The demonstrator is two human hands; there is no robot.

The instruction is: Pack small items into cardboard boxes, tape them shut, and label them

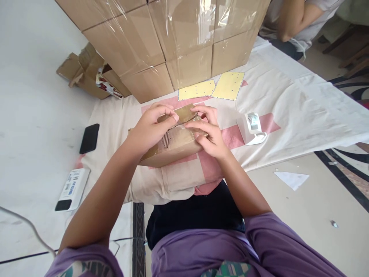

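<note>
A small brown cardboard box (170, 156) lies on the cloth in front of me, its top glossy with clear tape and split by a ragged seam. My left hand (152, 125) is over the box's left part, thumb and forefinger pinched together. What they pinch, if anything, is too small to make out. Across the right end, my right hand (211, 132) rests with its fingers spread and bent, the tips touching the taped top near the seam. To the right stands a white tape dispenser (250, 130), apart from both hands.
Stacked cartons (190, 67) under clear wrap rise behind the box. Yellow sheets (227, 85) lie before them. At left are an opened carton (89, 79), a black phone (89, 138) and a white power strip (75, 184). Another person's arm (291, 19) shows at upper right.
</note>
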